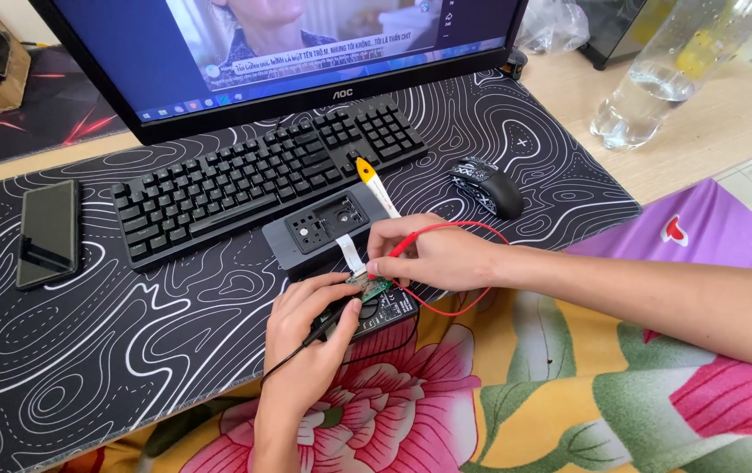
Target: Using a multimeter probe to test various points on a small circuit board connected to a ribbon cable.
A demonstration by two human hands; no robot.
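Green circuit board (377, 288) pinched between both hands: left hand (310, 328) gripped black probe (319, 330), right hand (433, 256) red probe (402, 247); grey slab-shaped case (328, 229) at 12 o'clock.

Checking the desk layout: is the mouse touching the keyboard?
Apart. The head view shows the mouse lying to the right of the keyboard, with a plain strip of patterned desk mat between them.
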